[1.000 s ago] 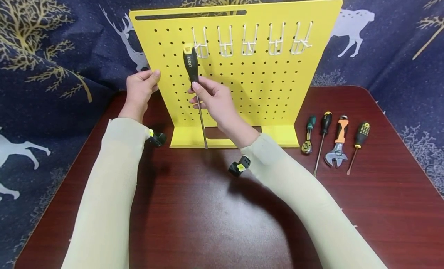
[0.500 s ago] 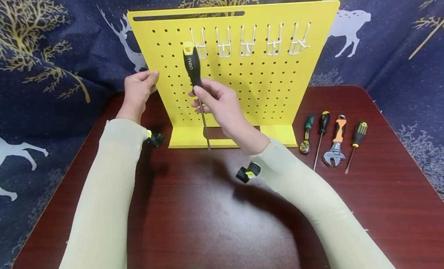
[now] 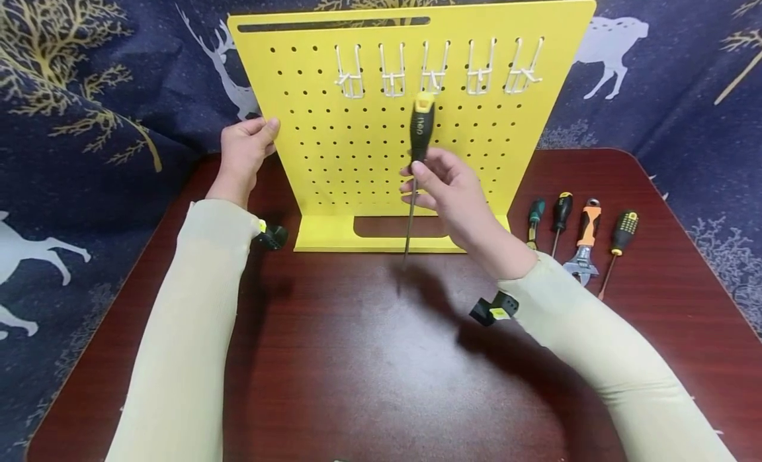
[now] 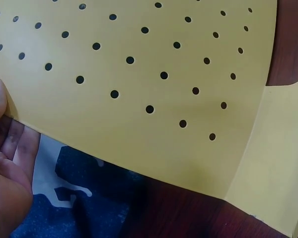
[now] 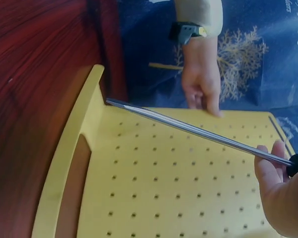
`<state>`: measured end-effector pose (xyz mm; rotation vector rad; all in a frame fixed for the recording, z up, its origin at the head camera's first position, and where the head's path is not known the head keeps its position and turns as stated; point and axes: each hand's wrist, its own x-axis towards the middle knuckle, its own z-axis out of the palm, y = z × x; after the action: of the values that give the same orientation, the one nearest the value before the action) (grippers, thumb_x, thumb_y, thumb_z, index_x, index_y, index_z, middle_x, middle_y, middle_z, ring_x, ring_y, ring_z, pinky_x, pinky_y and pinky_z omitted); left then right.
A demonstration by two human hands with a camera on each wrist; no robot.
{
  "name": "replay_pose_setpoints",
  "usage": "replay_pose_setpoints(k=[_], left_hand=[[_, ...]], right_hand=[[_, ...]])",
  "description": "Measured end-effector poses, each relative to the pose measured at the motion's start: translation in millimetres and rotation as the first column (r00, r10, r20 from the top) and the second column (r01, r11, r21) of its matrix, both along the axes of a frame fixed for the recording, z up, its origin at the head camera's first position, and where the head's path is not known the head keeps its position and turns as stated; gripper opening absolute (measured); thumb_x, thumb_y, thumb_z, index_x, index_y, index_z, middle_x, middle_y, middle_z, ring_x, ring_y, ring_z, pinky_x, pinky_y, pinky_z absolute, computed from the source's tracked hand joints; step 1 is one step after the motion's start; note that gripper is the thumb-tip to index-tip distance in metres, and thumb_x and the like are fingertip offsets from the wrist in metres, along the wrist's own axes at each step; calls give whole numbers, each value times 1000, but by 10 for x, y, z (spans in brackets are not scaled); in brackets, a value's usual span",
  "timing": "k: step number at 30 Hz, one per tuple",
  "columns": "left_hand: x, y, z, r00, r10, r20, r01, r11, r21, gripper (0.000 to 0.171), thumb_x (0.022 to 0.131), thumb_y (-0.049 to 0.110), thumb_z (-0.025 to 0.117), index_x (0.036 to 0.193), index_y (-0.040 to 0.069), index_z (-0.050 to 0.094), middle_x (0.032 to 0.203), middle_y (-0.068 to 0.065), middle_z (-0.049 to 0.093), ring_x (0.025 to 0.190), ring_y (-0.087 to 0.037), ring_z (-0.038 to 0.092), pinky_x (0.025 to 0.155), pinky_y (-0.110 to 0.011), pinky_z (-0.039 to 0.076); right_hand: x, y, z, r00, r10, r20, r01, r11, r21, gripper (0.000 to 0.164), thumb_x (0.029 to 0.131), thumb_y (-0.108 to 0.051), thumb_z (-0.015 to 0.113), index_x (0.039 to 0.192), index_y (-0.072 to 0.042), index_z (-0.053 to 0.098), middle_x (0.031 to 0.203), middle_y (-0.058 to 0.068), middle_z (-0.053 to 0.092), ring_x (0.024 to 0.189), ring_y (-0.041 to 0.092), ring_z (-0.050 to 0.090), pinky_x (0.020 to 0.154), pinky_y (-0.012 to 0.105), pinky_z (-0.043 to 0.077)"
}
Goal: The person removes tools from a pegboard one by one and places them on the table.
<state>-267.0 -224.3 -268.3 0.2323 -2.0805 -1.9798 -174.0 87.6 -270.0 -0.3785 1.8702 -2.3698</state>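
A black screwdriver (image 3: 421, 128) with a yellow-topped handle is pinched in my right hand (image 3: 455, 194), near where handle meets shaft. It stands almost upright in front of the yellow pegboard (image 3: 357, 144), handle up and tip down. The right wrist view shows its long metal shaft (image 5: 188, 128) reaching across the board. My left hand (image 3: 245, 151) grips the pegboard's left edge, thumb on the front; in the left wrist view its fingers (image 4: 25, 148) go behind the edge. Several white wire hooks (image 3: 393, 75) line the upper board, above and behind the screwdriver.
On the table's right lie a green-handled ratchet (image 3: 536, 214), a black screwdriver (image 3: 561, 214), an orange-handled adjustable wrench (image 3: 588, 230) and a short screwdriver (image 3: 625, 230). My right forearm partly covers them. The pegboard stands on the dark red table (image 3: 333, 356), before a patterned blue cloth (image 3: 149, 45).
My right hand has carried the screwdriver rightward and slightly down, from the leftmost hook to below the middle one. The left hand keeps its grip on the board's edge.
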Motion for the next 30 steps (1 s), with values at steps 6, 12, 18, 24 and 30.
replay_pose_setpoints(k=[6, 12, 18, 24, 30], left_hand=[[15, -35, -3, 1000, 19, 1, -19, 999, 32, 18, 95, 15, 73, 81, 24, 79, 75, 15, 62, 68, 0, 55, 71, -14, 52], [11, -22, -16, 1000, 5, -4, -5, 1000, 19, 13, 95, 16, 74, 86, 23, 80, 76, 15, 64, 68, 0, 56, 71, -14, 52], [7, 17, -19, 1000, -6, -1, 6, 1000, 17, 12, 95, 17, 73, 88, 22, 80, 76, 15, 64, 69, 0, 57, 72, -14, 51], [-14, 55, -23, 1000, -10, 0, 10, 1000, -6, 9, 96, 17, 73, 97, 20, 81, 79, 16, 64, 72, 2, 58, 74, -14, 52], [-21, 70, -27, 1000, -16, 3, 16, 1000, 4, 9, 96, 17, 73, 92, 21, 80, 78, 16, 63, 72, 1, 57, 74, -14, 52]], right_hand=[[-7, 205, -12, 999, -28, 40, 29, 999, -24, 8, 108, -9, 48, 113, -13, 54, 94, -7, 68, 81, 7, 67, 85, 28, 63], [32, 473, 20, 998, -2, 56, 8, 993, -114, 8, 106, -14, 54, 113, -9, 55, 95, -3, 71, 82, 9, 69, 83, 27, 63], [43, 763, 12, 995, -13, 95, 26, 990, -142, 17, 103, -19, 60, 118, -11, 61, 97, 0, 70, 83, 12, 70, 81, 27, 63], [40, 1121, -58, 990, -13, 143, 35, 988, -150, 15, 105, -18, 56, 117, -11, 61, 98, 3, 69, 83, 14, 71, 78, 27, 63], [62, 1442, -161, 986, 13, 166, 21, 980, -200, 15, 107, -11, 52, 111, -7, 65, 95, 7, 72, 82, 18, 73, 77, 31, 64]])
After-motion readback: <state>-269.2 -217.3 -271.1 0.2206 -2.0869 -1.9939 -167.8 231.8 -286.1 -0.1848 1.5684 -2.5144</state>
